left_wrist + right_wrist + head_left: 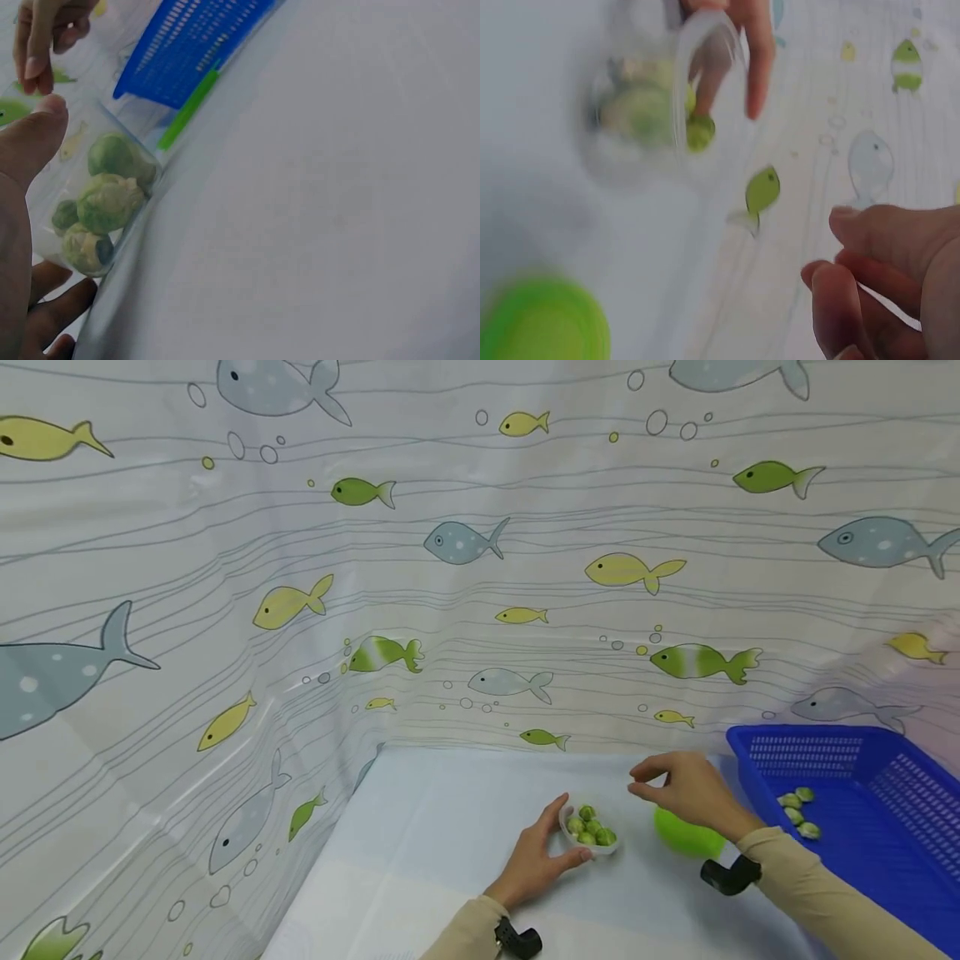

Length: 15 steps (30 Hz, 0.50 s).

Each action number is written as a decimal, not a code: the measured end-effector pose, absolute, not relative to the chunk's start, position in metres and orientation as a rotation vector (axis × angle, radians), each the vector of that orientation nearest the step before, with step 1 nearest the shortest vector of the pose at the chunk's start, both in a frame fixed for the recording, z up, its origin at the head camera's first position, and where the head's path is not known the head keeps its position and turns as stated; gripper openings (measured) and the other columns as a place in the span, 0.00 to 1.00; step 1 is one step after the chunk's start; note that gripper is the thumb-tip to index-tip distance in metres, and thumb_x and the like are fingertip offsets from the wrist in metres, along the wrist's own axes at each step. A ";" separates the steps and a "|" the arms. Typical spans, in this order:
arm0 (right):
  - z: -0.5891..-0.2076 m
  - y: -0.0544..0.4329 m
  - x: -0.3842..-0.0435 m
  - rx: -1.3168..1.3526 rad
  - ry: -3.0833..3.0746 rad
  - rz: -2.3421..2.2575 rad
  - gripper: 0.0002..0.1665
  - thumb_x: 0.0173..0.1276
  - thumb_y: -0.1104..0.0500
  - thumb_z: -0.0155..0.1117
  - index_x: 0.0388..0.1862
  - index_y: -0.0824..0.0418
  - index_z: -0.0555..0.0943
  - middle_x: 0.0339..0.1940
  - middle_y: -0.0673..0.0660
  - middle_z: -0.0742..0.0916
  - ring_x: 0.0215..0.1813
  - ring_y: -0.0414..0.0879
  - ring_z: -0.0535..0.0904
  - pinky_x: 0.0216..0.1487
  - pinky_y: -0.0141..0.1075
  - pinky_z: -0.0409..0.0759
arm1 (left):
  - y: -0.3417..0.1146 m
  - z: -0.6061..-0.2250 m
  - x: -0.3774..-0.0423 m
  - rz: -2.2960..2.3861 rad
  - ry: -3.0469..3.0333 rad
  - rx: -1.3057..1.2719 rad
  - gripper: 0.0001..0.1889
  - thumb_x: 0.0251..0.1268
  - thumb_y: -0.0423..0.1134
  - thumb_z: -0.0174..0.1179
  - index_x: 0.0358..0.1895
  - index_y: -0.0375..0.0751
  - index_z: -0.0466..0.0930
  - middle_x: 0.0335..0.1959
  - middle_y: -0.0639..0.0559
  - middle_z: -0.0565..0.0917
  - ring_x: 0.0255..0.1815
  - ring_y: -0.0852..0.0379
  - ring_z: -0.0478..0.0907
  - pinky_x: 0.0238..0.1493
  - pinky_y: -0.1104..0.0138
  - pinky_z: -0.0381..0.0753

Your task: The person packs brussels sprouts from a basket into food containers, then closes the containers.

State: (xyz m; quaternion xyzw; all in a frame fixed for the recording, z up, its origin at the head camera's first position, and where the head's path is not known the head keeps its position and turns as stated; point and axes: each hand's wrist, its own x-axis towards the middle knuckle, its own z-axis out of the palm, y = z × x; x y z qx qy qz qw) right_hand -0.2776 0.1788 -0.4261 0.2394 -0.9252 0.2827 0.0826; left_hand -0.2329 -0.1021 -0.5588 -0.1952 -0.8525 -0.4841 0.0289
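Head view is showing a left hand holding a clear cup on the white desk, its thumb and fingers curving round opposite sides of the wall. That grip is closing on the cup only, apparently to stop it sliding, and it is leaving the mouth uncovered so that things could pass over the rim. Several sprouts are sitting inside, and the left wrist view is showing them piling up behind the see-through wall. The right hand is hanging in the air between the cup and a blue basket; its grip is curling loosely, thumb and fingertips standing apart with nothing between them. Below it, partly hidden in the head view, a green lid is lying on the desk, probably set aside so that the cup's mouth is staying free. More sprouts are resting in the basket near its left wall, the side facing the cup, which is likely putting them within easy reach of the right hand. A fish-print curtain is hanging behind everything.
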 end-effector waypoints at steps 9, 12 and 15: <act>-0.401 0.254 -0.275 0.688 -2.812 0.902 0.18 0.69 0.51 0.78 0.52 0.60 0.91 0.42 0.54 0.94 0.24 0.35 0.81 0.25 0.33 0.80 | -0.101 -0.558 -0.231 -1.474 -2.629 -0.610 0.49 0.69 0.59 0.70 0.86 0.50 0.55 0.78 0.44 0.74 0.78 0.47 0.73 0.79 0.48 0.70; -0.398 0.277 -0.276 0.631 -2.828 0.917 0.20 0.70 0.49 0.77 0.54 0.59 0.91 0.43 0.55 0.94 0.26 0.37 0.84 0.26 0.33 0.82 | -0.101 -0.558 -0.233 -1.470 -2.619 -0.619 0.48 0.70 0.59 0.70 0.86 0.50 0.55 0.79 0.43 0.73 0.78 0.46 0.73 0.79 0.47 0.71; -0.398 0.299 -0.274 0.576 -2.849 0.912 0.21 0.71 0.47 0.76 0.55 0.59 0.90 0.44 0.55 0.94 0.28 0.39 0.86 0.27 0.34 0.83 | -0.101 -0.558 -0.232 -1.477 -2.606 -0.626 0.48 0.69 0.57 0.71 0.86 0.50 0.56 0.79 0.43 0.74 0.78 0.45 0.73 0.78 0.47 0.71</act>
